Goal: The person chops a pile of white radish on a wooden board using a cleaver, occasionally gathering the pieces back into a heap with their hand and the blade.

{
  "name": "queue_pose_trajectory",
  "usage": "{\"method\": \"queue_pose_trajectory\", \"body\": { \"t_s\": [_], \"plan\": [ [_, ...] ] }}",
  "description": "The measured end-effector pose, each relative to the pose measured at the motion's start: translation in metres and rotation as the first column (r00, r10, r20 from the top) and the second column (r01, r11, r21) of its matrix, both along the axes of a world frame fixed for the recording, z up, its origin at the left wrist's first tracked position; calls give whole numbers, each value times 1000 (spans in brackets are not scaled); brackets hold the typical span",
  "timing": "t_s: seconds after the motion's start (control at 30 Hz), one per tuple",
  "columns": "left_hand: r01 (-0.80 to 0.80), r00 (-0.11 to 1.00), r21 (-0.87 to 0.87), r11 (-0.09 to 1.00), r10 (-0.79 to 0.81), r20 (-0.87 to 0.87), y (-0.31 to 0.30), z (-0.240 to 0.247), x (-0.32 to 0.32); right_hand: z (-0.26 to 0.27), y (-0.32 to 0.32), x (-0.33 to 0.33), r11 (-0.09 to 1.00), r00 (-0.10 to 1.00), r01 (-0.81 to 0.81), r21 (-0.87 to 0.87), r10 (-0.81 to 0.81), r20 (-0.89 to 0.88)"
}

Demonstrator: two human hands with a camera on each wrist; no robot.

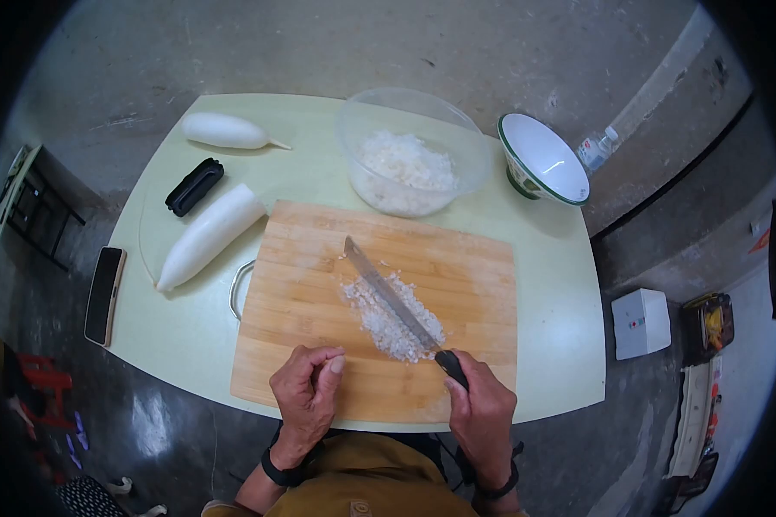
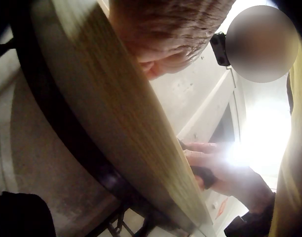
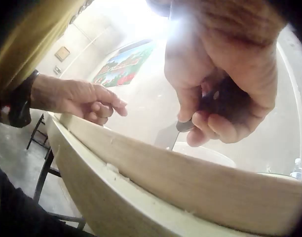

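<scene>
My right hand (image 1: 483, 414) grips the black handle (image 1: 452, 369) of a knife, whose long blade (image 1: 388, 293) slants up-left across a heap of finely chopped white pieces (image 1: 384, 323) on the wooden cutting board (image 1: 319, 258). In the right wrist view the right hand (image 3: 225, 74) has its fingers wrapped round the handle. My left hand (image 1: 306, 388) is at the board's near edge, left of the heap, with its fingers curled and nothing seen in it. The left wrist view shows part of the left hand (image 2: 170, 34) above the board's edge (image 2: 136, 113).
Behind the board, a clear plastic bowl (image 1: 414, 194) holds white shreds. A green-rimmed bowl (image 1: 543, 159) and a bottle (image 1: 597, 148) are at the back right. On the left lie two white radishes (image 1: 211, 237), a black case (image 1: 195, 186) and a phone (image 1: 104, 295).
</scene>
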State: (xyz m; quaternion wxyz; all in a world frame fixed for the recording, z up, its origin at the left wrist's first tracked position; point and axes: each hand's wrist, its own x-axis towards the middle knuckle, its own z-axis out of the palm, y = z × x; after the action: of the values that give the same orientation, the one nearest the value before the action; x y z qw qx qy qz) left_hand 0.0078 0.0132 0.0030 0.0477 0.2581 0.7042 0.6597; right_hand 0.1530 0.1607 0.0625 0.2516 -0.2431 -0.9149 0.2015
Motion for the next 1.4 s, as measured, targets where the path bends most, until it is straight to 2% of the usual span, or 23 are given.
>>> {"method": "queue_pose_trajectory", "body": {
  "t_s": [0.2, 0.33, 0.4, 0.5, 0.6, 0.83, 0.93, 1.13, 1.2, 1.3, 1.4],
  "plan": [
    [-24, 998, 20, 1000, 25, -58, 1, -1, -1, -3, -1, -1, 999, 997, 40, 5, -39, -70],
    [-20, 999, 9, 1000, 21, -50, 0, -1, -1, 1, 2, -1, 1000, 1000, 26, 8, -26, -1],
    [-18, 999, 5, 1000, 18, -37, 0, 2, -1, 0, 0, 0, 999, 996, 42, 4, -42, -72],
    [1, 1000, -3, 1000, -1, -13, -1, 6, 1, 0, 2, -2, 1000, 1000, 7, -27, -7, -3],
    [11, 1000, -8, 1000, -11, -16, -1, 5, 0, 0, 0, -1, 999, 999, 20, 34, -19, -34],
    [8, 1000, -2, 1000, -8, -1, -1, 5, 0, -1, 2, 1, 999, 999, 40, 2, -40, 10],
    [9, 1000, -5, 1000, -9, -13, -1, 3, 0, -3, 2, 0, 998, 994, 60, 5, -60, -87],
    [-1, 1000, -3, 1000, 1, -10, -1, 4, 1, 5, -3, 5, 998, 998, 55, -8, -55, 15],
    [-19, 999, 5, 1000, 19, -31, -1, 3, 0, 12, -7, 7, 996, 1000, 16, -83, -14, 25],
    [-37, 998, 21, 999, 39, -58, 0, 1, -1, 11, -10, 7, 995, 997, -19, -102, 26, 67],
    [-41, 998, 33, 999, 43, -55, 0, 1, -1, 5, -7, 4, 999, 995, -17, -36, 21, 100]
  ]
}}
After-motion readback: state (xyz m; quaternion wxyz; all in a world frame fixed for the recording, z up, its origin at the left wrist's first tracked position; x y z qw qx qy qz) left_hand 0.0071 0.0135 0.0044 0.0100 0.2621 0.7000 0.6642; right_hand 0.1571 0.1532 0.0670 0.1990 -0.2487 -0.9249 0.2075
